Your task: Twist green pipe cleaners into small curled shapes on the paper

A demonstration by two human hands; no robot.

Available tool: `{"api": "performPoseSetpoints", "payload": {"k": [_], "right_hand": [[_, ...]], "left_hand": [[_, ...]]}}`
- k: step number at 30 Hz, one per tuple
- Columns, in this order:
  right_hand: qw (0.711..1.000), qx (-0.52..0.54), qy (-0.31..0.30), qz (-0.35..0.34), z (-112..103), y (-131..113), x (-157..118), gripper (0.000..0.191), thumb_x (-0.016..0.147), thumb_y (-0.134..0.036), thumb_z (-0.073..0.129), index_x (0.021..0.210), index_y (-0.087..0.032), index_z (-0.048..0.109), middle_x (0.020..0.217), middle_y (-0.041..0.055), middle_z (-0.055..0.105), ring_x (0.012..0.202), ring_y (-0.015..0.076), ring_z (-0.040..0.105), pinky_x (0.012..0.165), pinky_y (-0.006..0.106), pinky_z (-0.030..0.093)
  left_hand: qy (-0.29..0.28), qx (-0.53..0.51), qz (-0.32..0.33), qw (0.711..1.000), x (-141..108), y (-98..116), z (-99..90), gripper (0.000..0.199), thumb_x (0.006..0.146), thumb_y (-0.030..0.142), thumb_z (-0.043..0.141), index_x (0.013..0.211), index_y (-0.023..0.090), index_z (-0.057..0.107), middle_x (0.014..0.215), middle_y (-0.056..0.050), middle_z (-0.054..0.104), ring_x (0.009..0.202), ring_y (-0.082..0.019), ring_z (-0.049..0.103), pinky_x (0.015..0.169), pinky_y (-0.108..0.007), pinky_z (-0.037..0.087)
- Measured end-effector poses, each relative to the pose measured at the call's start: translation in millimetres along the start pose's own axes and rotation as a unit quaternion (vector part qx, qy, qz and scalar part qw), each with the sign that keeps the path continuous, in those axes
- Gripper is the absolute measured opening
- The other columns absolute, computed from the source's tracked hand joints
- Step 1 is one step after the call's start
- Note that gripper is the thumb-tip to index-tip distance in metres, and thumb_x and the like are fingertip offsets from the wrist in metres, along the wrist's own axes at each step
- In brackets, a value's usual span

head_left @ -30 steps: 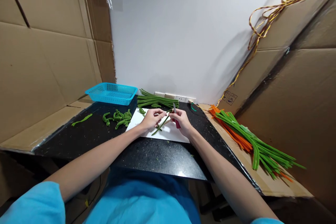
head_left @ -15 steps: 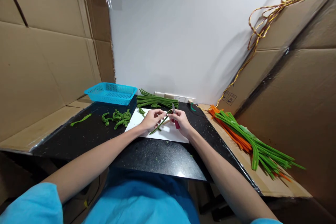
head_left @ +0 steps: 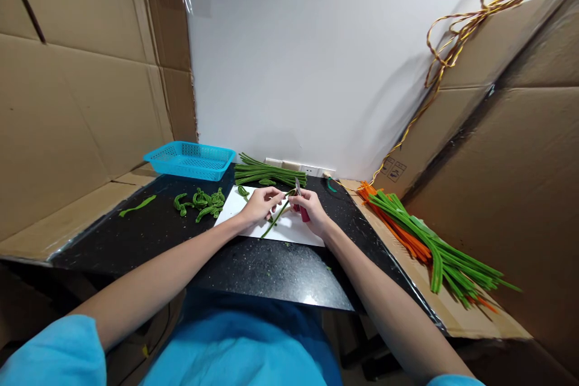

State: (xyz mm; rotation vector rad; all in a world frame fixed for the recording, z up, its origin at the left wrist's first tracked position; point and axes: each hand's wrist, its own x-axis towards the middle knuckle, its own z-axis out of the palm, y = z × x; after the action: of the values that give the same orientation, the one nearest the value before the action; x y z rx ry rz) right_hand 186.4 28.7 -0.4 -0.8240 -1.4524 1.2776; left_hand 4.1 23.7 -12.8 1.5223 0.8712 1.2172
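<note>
Over a white sheet (head_left: 298,233) on the black table, my two hands meet at a dark green pipe cleaner (head_left: 275,222). My left hand (head_left: 260,206) pinches its upper part between thumb and fingers. My right hand (head_left: 311,210) is closed around red-handled scissors (head_left: 304,215), whose metal blades point up and away; its fingertips also touch the bent end of the pipe cleaner. One free end slants down toward the sheet's near edge. A curled green piece (head_left: 243,192) lies at the sheet's left corner. The fingers partly hide the bent end.
Several curled green pieces (head_left: 208,202) lie left of the sheet, with a flat green strip (head_left: 138,205) farther left. Behind are a blue basket (head_left: 190,169) and straight green stems (head_left: 271,174). Orange stems (head_left: 407,241) and bright green stems (head_left: 447,256) rest on cardboard at right.
The pipe cleaner's free end has swung slightly and hangs straighter toward the sheet's near edge. Both hands stay nearly in place, still gripping; the whole view has shifted slightly.
</note>
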Motion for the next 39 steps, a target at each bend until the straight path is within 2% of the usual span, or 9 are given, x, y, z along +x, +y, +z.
{"api": "performPoseSetpoints", "payload": {"k": [7, 12, 14, 18, 23, 28, 31, 35, 39], "right_hand": [[1.0, -0.004, 0.011, -0.004, -1, 2, 1, 0.024, 0.067, -0.037, 0.081, 0.069, -0.02, 0.065, 0.059, -0.0045, 0.05, 0.053, 0.0099, 0.041, 0.053, 0.026, 0.034], [1.0, -0.005, 0.019, -0.001, 0, 4, 2, 0.029, 0.065, -0.039, 0.084, 0.068, -0.019, 0.063, 0.059, -0.0048, 0.05, 0.052, 0.0091, 0.04, 0.052, 0.025, 0.033], [1.0, -0.011, 0.023, 0.0, 0, 4, 3, 0.031, 0.065, -0.042, 0.085, 0.069, -0.019, 0.064, 0.06, -0.0048, 0.05, 0.052, 0.0092, 0.04, 0.051, 0.025, 0.034], [0.999, 0.013, 0.024, 0.022, -2, 1, 3, 0.032, 0.064, -0.043, 0.084, 0.075, -0.02, 0.063, 0.062, -0.0041, 0.05, 0.054, 0.0107, 0.043, 0.052, 0.026, 0.039], [0.997, 0.058, -0.001, 0.048, -3, -11, 0, 0.038, 0.066, -0.045, 0.082, 0.069, -0.022, 0.051, 0.067, -0.0035, 0.045, 0.061, 0.0128, 0.042, 0.053, 0.026, 0.04], [0.991, 0.091, -0.062, 0.081, -1, -23, -7, 0.038, 0.071, -0.045, 0.08, 0.077, -0.023, 0.05, 0.073, -0.0025, 0.046, 0.066, 0.0141, 0.046, 0.054, 0.026, 0.043], [0.989, 0.089, -0.052, 0.102, 0, -22, -8, 0.038, 0.068, -0.036, 0.081, 0.089, -0.024, 0.053, 0.078, -0.0031, 0.05, 0.068, 0.0142, 0.049, 0.055, 0.025, 0.044], [0.99, 0.096, -0.041, 0.09, 1, -19, -8, 0.036, 0.065, -0.027, 0.074, 0.098, -0.025, 0.059, 0.08, -0.004, 0.052, 0.067, 0.0135, 0.051, 0.053, 0.024, 0.041], [0.991, 0.09, -0.058, 0.081, 0, -17, -7, 0.046, 0.062, -0.019, 0.071, 0.107, -0.024, 0.066, 0.09, -0.0008, 0.06, 0.07, 0.014, 0.056, 0.055, 0.025, 0.044]], "left_hand": [[0.003, 0.097, 0.106, 0.99, -4, 5, 1.0, 0.032, 0.082, 0.039, 0.079, 0.101, 0.016, 0.067, 0.089, -0.005, 0.069, 0.078, -0.015, 0.064, 0.069, -0.024, 0.05], [-0.016, 0.139, 0.112, 0.984, -6, -3, 3.6, 0.03, 0.082, 0.029, 0.077, 0.106, 0.016, 0.066, 0.081, -0.001, 0.067, 0.071, -0.014, 0.061, 0.067, -0.024, 0.048], [-0.017, 0.106, 0.092, 0.99, -5, -5, 4.8, 0.025, 0.085, 0.029, 0.074, 0.104, 0.015, 0.065, 0.077, 0.0, 0.064, 0.065, -0.013, 0.059, 0.06, -0.023, 0.047], [-0.009, -0.02, -0.02, 1.0, -2, 0, 3.6, 0.022, 0.089, 0.033, 0.068, 0.098, 0.014, 0.064, 0.076, -0.001, 0.061, 0.055, -0.011, 0.056, 0.044, -0.021, 0.04], [-0.007, -0.165, -0.134, 0.977, -3, 10, -1.1, 0.022, 0.093, 0.034, 0.065, 0.102, 0.015, 0.063, 0.074, 0.0, 0.057, 0.048, -0.007, 0.048, 0.038, -0.018, 0.031], [0.007, -0.195, -0.137, 0.971, -6, 15, -0.3, 0.021, 0.099, 0.038, 0.056, 0.109, 0.02, 0.057, 0.075, 0.001, 0.057, 0.045, -0.008, 0.047, 0.037, -0.017, 0.028], [0.01, -0.187, -0.135, 0.973, -7, 18, -0.5, 0.018, 0.1, 0.037, 0.054, 0.107, 0.021, 0.056, 0.073, 0.002, 0.055, 0.043, -0.007, 0.045, 0.037, -0.016, 0.026], [-0.01, -0.184, -0.152, 0.971, -6, 20, -3.5, 0.02, 0.1, 0.035, 0.053, 0.1, 0.017, 0.06, 0.065, 0.006, 0.041, 0.038, -0.002, 0.027, 0.036, -0.014, 0.014], [-0.011, -0.179, -0.144, 0.973, -5, 21, -5.8, 0.02, 0.1, 0.038, 0.054, 0.103, 0.019, 0.059, 0.063, 0.007, 0.041, 0.038, -0.003, 0.026, 0.037, -0.014, 0.013]]}}
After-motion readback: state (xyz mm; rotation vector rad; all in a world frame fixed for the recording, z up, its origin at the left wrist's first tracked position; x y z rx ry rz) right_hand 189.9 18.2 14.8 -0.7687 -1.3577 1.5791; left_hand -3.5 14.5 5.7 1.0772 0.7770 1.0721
